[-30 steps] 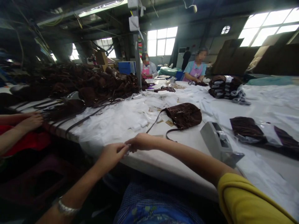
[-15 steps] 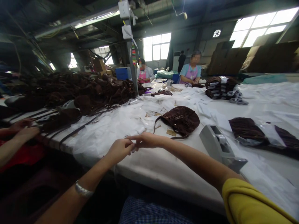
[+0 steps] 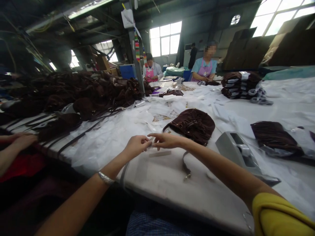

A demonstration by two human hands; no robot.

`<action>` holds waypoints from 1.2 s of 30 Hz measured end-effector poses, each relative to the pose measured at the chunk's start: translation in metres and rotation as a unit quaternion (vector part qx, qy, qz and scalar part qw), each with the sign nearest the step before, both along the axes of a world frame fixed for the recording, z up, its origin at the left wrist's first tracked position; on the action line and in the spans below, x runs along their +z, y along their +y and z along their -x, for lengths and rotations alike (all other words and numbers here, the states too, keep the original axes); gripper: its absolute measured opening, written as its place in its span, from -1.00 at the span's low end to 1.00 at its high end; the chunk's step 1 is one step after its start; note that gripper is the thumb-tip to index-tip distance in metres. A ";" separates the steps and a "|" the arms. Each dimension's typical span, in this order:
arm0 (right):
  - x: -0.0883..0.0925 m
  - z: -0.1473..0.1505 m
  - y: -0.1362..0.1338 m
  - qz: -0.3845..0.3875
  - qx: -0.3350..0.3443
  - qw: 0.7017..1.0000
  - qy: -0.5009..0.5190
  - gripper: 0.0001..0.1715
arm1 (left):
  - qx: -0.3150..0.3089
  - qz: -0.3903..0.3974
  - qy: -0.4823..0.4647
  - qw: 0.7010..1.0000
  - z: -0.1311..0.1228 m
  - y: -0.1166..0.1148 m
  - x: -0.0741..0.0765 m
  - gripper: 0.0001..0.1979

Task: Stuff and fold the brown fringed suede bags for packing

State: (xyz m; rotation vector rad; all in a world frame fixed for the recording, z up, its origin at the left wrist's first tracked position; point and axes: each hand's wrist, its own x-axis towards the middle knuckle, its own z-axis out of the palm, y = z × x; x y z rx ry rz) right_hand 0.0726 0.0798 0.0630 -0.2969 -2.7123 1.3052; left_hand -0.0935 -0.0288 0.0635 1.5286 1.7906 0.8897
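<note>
the person's left hand (image 3: 137, 146) and right hand (image 3: 168, 141) meet above the near part of the bench (image 3: 157, 180), fingertips close together. the left grip is pinching a small pale piece (image 3: 152, 141), too blurred to name. the right grip is partly spread, index finger and thumb standing apart around that piece; i cannot tell whether they touch it. a silvery band (image 3: 105, 178) circles the left wrist, and a yellow sleeve (image 3: 278, 213) covers the right upper arm.

just beyond the right hand, a dark brown bag (image 3: 194, 124) lies on the bench, and a strap (image 3: 185, 162) with a metal clasp at its end shows on the near side of the right forearm. a flat pale strip (image 3: 159, 154) lies just below the hands.

thin white sheets (image 3: 95, 144) are heaped to the left, with a large pile of brown bags (image 3: 98, 88) behind. right of the brown bag sits a grey tape dispenser (image 3: 230, 147), then a brown bundle (image 3: 274, 136) with clear plastic. at the far left, a co-worker's hand (image 3: 24, 141) is at the bench edge
</note>
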 end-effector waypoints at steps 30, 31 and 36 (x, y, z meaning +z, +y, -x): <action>0.013 -0.006 0.004 -0.046 0.035 0.998 -0.040 -0.21 | -0.033 0.043 -0.182 0.982 -0.010 -0.006 -0.010 -0.46; 0.012 -0.008 0.006 -0.052 0.030 0.998 -0.036 -0.25 | -0.028 0.040 -0.185 0.981 -0.008 -0.009 -0.010 -0.44; 0.014 -0.018 0.018 -0.137 0.005 0.989 -0.048 -0.50 | -0.082 0.133 -0.155 0.976 0.021 -0.048 -0.018 -0.35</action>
